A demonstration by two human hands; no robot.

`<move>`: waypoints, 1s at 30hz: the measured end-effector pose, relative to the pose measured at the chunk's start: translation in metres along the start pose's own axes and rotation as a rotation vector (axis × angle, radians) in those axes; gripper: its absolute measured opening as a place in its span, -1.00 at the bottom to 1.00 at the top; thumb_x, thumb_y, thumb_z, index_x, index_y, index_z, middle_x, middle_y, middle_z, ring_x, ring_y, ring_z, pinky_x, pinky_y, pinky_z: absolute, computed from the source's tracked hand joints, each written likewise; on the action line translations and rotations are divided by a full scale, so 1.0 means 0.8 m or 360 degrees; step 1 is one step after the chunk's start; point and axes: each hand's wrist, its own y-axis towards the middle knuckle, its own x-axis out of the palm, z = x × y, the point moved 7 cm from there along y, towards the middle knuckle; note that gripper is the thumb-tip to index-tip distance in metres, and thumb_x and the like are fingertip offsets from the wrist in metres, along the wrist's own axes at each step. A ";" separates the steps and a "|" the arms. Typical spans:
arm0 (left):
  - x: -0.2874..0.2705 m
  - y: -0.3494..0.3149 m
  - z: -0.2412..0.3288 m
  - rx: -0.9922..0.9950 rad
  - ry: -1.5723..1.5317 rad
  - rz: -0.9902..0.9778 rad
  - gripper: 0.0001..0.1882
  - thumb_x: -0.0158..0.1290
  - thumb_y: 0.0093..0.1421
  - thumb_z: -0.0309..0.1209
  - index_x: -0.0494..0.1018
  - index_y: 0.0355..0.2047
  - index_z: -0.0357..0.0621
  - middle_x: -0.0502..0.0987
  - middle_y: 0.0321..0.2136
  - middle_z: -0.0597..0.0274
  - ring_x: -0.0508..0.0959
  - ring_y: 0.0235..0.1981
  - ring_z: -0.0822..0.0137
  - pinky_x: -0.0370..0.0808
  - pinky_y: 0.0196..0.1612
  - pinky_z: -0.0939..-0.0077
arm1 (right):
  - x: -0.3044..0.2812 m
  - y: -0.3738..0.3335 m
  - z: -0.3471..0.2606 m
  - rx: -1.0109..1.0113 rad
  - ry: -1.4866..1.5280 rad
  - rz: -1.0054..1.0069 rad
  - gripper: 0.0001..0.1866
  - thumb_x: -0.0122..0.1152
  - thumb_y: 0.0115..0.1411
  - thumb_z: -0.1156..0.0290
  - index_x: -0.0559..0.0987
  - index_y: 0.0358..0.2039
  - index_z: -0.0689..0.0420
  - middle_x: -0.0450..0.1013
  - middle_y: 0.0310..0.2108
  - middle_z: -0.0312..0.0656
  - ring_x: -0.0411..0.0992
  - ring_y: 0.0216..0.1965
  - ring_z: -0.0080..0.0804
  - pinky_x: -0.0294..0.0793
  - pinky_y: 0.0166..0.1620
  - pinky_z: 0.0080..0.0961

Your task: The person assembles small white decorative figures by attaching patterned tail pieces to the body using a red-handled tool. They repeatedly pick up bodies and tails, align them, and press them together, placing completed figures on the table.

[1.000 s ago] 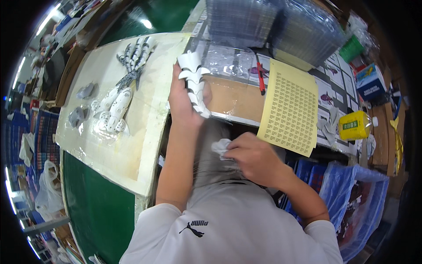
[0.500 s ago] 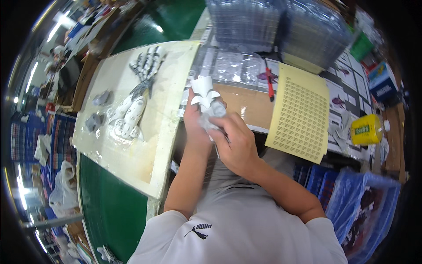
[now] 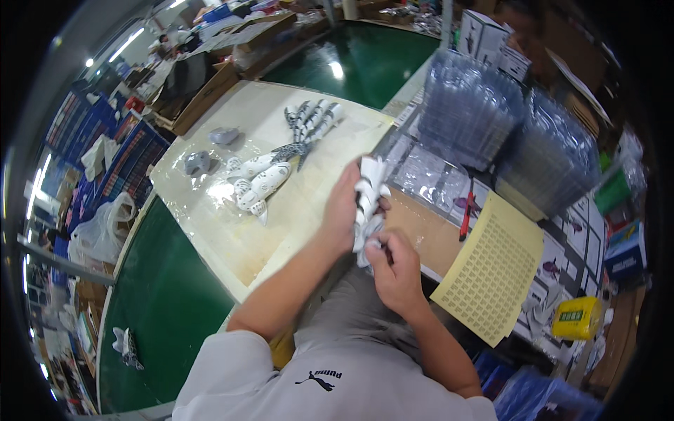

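My left hand [image 3: 342,209] is closed round a white segmented toy part [image 3: 368,188] with curved fins at its sides, held upright at the table's near edge. Against its lower end, my right hand [image 3: 398,272] pinches a crumpled whitish-grey cloth [image 3: 366,242]. The fingertips of the right hand are partly hidden. On the cream board [image 3: 281,238] to the left lie white spotted toy bodies [image 3: 263,188] and black-and-white striped pieces [image 3: 309,126]. Two small grey lumps [image 3: 198,163] rest left of them.
Stacks of clear plastic trays [image 3: 469,105] stand at the back right. A red cutter [image 3: 467,216] lies beside a yellow label sheet [image 3: 495,270]. Farther right is a yellow bottle [image 3: 577,318]. The green surface [image 3: 165,281] holds a small patterned piece [image 3: 126,349].
The view has swung, shifting the table in the picture. My right hand has drawn down the white toy part with the cloth, and the left hand still grips it.
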 end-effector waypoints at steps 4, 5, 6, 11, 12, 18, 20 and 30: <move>-0.040 0.086 0.098 0.0244 0.0700 -0.0127 -0.52 -0.22 0.60 -0.02 0.32 0.38 0.11 0.57 -0.30 0.23 0.57 -0.63 0.36 0.43 -0.67 0.60 | 0.008 -0.056 0.062 0.0793 0.0825 -0.0346 -0.79 0.14 0.48 0.43 0.55 0.02 0.26 0.53 -0.15 -0.30 0.45 -0.24 -0.63 0.48 -0.21 -0.59; -0.054 0.115 0.112 0.0160 0.0910 -0.0082 -0.52 -0.19 0.59 -0.03 0.33 0.38 0.11 0.59 -0.26 0.20 0.60 -0.55 0.35 0.50 -0.58 0.57 | 0.004 -0.065 0.074 0.0908 0.1011 -0.0312 -0.78 0.15 0.48 0.43 0.56 0.04 0.26 0.50 -0.20 -0.36 0.40 -0.25 -0.71 0.42 -0.22 -0.64; -0.055 0.139 0.124 0.0208 0.1065 -0.0227 -0.52 -0.17 0.59 -0.05 0.34 0.39 0.11 0.61 -0.22 0.18 0.63 -0.47 0.33 0.57 -0.48 0.53 | 0.002 -0.073 0.082 0.0985 0.1227 -0.0299 -0.77 0.15 0.48 0.42 0.57 0.05 0.26 0.48 -0.25 -0.41 0.35 -0.27 -0.79 0.36 -0.22 -0.70; -0.078 0.236 0.132 0.0387 0.2074 -0.0243 -0.46 0.04 0.49 -0.11 0.36 0.41 0.07 0.64 0.00 0.04 0.63 -0.15 0.25 0.58 -0.12 0.37 | -0.003 -0.078 0.104 0.1043 0.1676 -0.0277 -0.61 0.00 0.43 0.23 0.46 0.11 0.23 0.55 0.03 0.15 0.61 -0.03 -0.02 0.70 -0.10 -0.05; -0.087 0.245 0.138 0.0381 0.2275 -0.0226 -0.44 0.08 0.47 -0.13 0.36 0.42 0.06 0.64 0.04 0.02 0.61 -0.10 0.23 0.57 -0.06 0.34 | -0.005 -0.079 0.108 0.1085 0.1727 -0.0216 -0.61 -0.01 0.43 0.22 0.46 0.10 0.22 0.55 0.00 0.15 0.61 -0.06 0.00 0.70 -0.14 -0.03; -0.134 0.234 0.190 0.0266 0.3110 -0.0108 -0.62 0.20 0.27 -0.15 0.70 -0.06 -0.13 0.70 -0.10 -0.15 0.68 -0.04 -0.07 0.58 0.08 0.13 | -0.006 -0.078 0.102 0.1209 0.2071 -0.0230 -0.58 -0.12 0.49 0.06 0.46 -0.02 0.18 0.52 -0.18 0.11 0.60 -0.27 0.01 0.69 -0.36 0.00; -0.140 0.214 0.184 0.0256 0.3362 -0.0045 -0.64 0.23 0.23 -0.14 0.72 -0.18 -0.19 0.70 -0.18 -0.18 0.68 -0.09 -0.12 0.58 0.04 0.09 | -0.002 -0.067 0.096 0.1215 0.2231 -0.0246 -0.56 -0.12 0.52 0.03 0.48 -0.06 0.19 0.51 -0.21 0.08 0.58 -0.33 -0.02 0.68 -0.41 -0.01; -0.127 0.231 0.134 0.0350 0.3693 0.0147 -0.68 0.25 0.15 -0.26 0.64 -0.21 -0.26 0.69 -0.15 -0.16 0.67 -0.06 -0.13 0.59 0.03 0.01 | -0.143 0.009 0.047 0.0720 0.0728 0.0013 -0.64 0.36 0.34 0.35 0.56 0.06 0.26 0.63 -0.24 -0.09 0.62 -0.37 -0.33 0.64 -0.30 -0.40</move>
